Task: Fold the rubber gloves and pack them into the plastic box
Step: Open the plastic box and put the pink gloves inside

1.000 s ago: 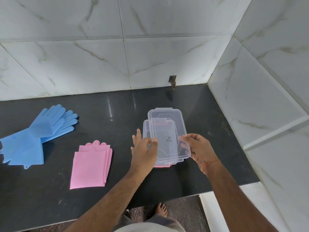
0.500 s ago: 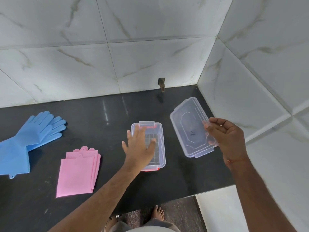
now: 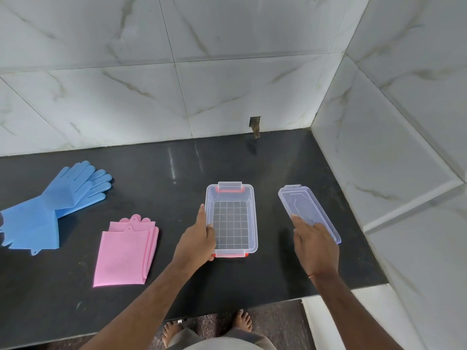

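A clear plastic box (image 3: 254, 218) with orange clips and a grid-patterned floor stands open and holds nothing, in the middle of the black counter (image 3: 156, 173). My left hand (image 3: 195, 239) grips its left wall, thumb inside the rim and index finger along the outside. Its clear lid (image 3: 300, 200) lies flat to the right of the box, and my right hand (image 3: 314, 245) rests on the lid's near end with its fingers laid over the top. A folded pink pair of rubber gloves (image 3: 123, 251) lies left of the box. Further left, a blue pair (image 3: 50, 205) lies unfolded.
Marble-tiled walls close the counter at the back and on the right (image 3: 391, 160), close to the lid. The counter's front edge runs just below my forearms. A small hole with a stub (image 3: 255, 125) sits in the back wall.
My right hand has carried the lid off the box, swung it right and laid it on the counter. My left hand has shifted from over the box to gripping its left wall.
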`<state>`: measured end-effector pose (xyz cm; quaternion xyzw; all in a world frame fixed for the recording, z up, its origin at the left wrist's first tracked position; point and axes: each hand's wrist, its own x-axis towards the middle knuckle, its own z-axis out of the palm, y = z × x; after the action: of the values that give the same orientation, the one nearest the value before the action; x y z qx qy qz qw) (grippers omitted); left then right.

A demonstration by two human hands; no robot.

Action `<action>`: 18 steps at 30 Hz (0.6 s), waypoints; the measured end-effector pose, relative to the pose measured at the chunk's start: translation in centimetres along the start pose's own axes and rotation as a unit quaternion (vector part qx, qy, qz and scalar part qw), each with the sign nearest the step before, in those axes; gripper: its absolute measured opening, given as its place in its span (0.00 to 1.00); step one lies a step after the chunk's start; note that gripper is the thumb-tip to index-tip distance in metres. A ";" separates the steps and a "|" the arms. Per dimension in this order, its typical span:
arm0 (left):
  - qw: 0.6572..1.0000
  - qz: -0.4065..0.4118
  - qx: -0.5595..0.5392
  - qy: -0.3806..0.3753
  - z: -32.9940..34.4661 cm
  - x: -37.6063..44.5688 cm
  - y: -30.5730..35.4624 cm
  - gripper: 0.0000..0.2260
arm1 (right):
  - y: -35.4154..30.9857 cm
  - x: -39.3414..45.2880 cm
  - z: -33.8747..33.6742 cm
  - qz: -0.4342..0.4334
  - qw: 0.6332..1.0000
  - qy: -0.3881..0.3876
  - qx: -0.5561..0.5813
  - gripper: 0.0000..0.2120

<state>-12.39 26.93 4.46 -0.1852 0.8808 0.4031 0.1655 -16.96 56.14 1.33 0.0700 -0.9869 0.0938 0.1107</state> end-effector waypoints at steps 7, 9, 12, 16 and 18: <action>0.995 0.024 -0.100 -0.021 2.1 -0.1 1.0 0.28 | -0.1 -0.7 2.5 -0.019 0.998 -0.056 0.034 0.21; 0.994 0.024 -0.109 -0.024 2.5 0.0 1.0 0.27 | -0.2 -0.6 2.6 -0.003 0.995 -0.084 0.051 0.20; 0.993 0.021 -0.117 -0.028 2.9 0.2 1.0 0.27 | -0.8 0.1 1.6 0.036 0.992 -0.079 0.092 0.16; 0.990 0.027 -0.135 -0.031 3.3 0.2 0.9 0.27 | -3.4 2.5 -0.4 0.143 0.944 -0.086 0.284 0.23; 0.989 0.028 -0.142 -0.030 3.6 0.2 0.8 0.26 | -4.4 3.3 -0.7 0.115 0.933 -0.144 0.308 0.28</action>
<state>-12.44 30.20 2.67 -0.1701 0.8141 0.5339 0.1528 -19.27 51.65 3.48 -0.0007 -0.9161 0.3945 -0.0717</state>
